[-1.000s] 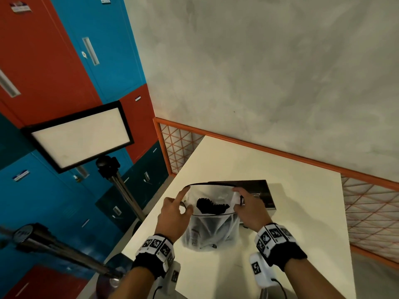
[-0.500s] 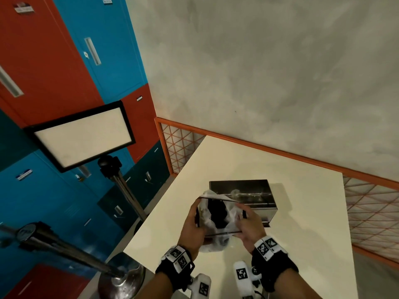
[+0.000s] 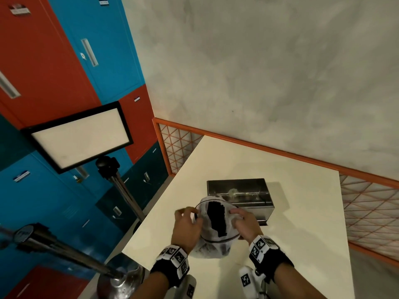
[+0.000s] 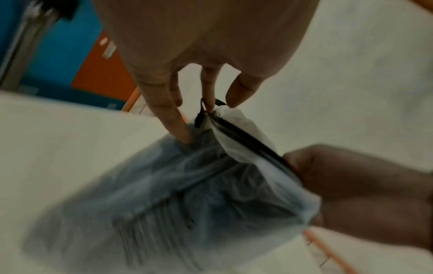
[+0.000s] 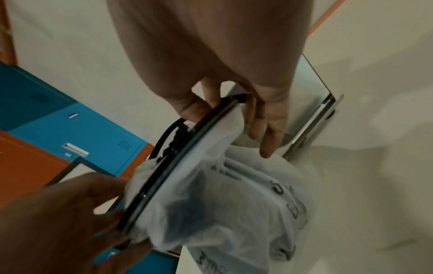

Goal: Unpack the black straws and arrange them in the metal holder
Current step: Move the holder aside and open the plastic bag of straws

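Note:
A translucent plastic bag with a black zip rim stands on the white table, its mouth spread open. A bundle of black straws shows inside it. My left hand pinches the rim's left end, and my right hand pinches the right end. The left wrist view shows my left hand's fingertips on the black rim of the bag. In the right wrist view my right hand grips the rim of the bag. The open metal holder sits just behind the bag.
An orange mesh rail borders the table's far and right sides below a grey wall. Left of the table stand a light panel on a tripod, a metal stand and red and blue lockers.
The bag mouth, squeezed narrow half a second ago, is spread round again. My hands have moved apart along the rim.

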Tool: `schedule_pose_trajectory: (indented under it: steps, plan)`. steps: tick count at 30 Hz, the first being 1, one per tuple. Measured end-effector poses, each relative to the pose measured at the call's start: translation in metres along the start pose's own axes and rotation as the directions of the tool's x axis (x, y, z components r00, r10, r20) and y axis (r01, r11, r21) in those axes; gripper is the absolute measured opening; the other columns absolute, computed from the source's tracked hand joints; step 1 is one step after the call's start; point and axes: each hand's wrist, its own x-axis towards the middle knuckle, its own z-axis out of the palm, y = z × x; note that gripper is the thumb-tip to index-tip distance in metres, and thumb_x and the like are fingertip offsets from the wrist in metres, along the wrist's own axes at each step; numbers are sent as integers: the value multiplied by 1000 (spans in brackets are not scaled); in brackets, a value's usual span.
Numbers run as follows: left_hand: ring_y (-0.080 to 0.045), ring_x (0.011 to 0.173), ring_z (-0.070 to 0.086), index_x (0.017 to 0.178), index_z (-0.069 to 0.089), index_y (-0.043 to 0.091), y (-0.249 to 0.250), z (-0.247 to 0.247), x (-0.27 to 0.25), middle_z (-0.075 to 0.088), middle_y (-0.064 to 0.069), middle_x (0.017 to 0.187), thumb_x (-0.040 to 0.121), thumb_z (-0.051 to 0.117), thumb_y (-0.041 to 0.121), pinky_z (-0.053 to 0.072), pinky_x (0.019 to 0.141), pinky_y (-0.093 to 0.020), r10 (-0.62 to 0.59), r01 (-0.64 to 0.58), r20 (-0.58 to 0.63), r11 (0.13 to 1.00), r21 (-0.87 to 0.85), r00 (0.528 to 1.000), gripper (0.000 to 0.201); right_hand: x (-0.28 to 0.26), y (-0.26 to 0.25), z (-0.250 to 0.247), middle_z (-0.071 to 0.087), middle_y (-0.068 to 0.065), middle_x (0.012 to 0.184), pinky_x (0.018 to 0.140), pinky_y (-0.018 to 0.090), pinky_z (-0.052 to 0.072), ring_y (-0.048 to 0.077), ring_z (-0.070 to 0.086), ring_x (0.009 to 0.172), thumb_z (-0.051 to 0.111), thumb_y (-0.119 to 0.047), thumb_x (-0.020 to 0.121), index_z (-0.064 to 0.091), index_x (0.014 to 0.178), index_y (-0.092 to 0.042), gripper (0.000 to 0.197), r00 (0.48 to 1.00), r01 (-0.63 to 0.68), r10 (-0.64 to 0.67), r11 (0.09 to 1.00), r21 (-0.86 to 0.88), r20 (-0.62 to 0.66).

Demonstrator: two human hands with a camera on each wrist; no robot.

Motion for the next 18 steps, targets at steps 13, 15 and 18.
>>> schedule_pose_trajectory:
  steps: [13, 15, 18]
  plan:
    - [-30, 119, 60, 135, 57, 18, 22, 3, 41, 65, -10, 129, 103, 48, 36, 46, 104, -38, -122, 122, 138, 993, 9, 983, 38, 8, -7, 25, 56, -7, 129, 98, 27, 42, 13, 52, 120, 55, -8, 94, 46, 139, -29, 51, 977, 143, -154, 986, 84, 150]
    - [-30, 103, 67, 110, 72, 9, 19, 5, 44, 73, -13, 109, 100, 50, 37, 52, 95, -39, -123, 123, 186, 992, 14, 975, 37, 8, -3, 24, 61, -9, 125, 102, 32, 46, 12, 57, 118, 59, -8, 92, 52, 133, -33, 49, 980, 139, -159, 977, 160, 122]
    - [-29, 82, 68, 93, 74, 2, 17, 7, 45, 75, -17, 91, 98, 54, 43, 52, 77, -38, -195, 215, 207, 974, -78, 959, 45, 11, 8, 25, 65, -13, 124, 103, 38, 48, 8, 59, 117, 58, -8, 89, 56, 129, -38, 50, 979, 155, -175, 971, 183, 100]
